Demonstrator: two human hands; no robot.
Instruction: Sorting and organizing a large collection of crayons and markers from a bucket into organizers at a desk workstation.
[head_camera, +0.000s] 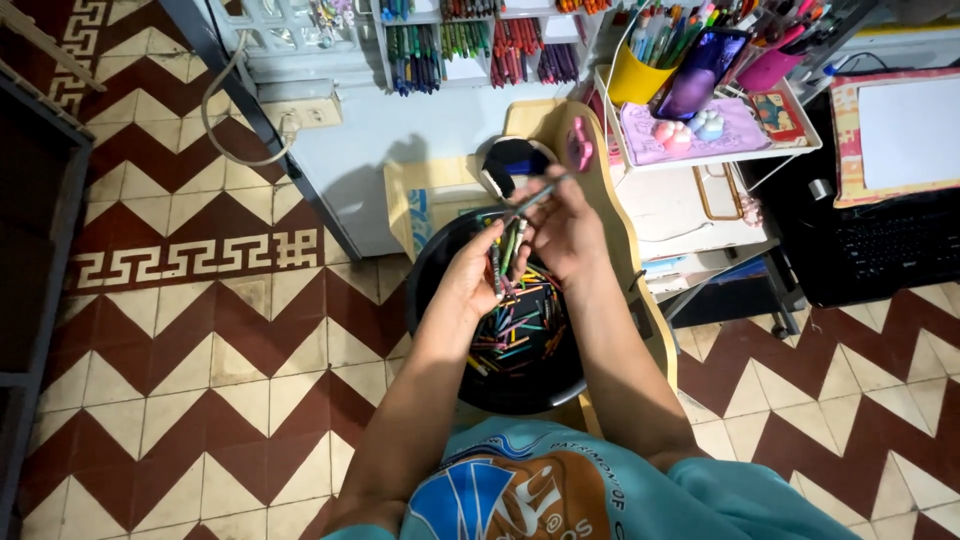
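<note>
Over the black tub (440, 300) of loose crayons and pencils, the left hand (470, 280) is clenched round a small bunch of pencils (507, 250), and the right hand (565, 225) pinches a single grey pencil (535, 197) just above that bunch. The bunch looks loosely gripped, so I judge a pencil could slide out into the tub. One dropped beyond the rim might roll across the zigzag floor tiles (200, 330).

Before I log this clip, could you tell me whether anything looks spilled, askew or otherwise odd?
Nothing looks spilled or damaged. The black bucket holds a loose, jumbled heap of crayons, all inside its rim. The left hand grips a small bunch; the right hand holds one pencil tilted above it.
</note>
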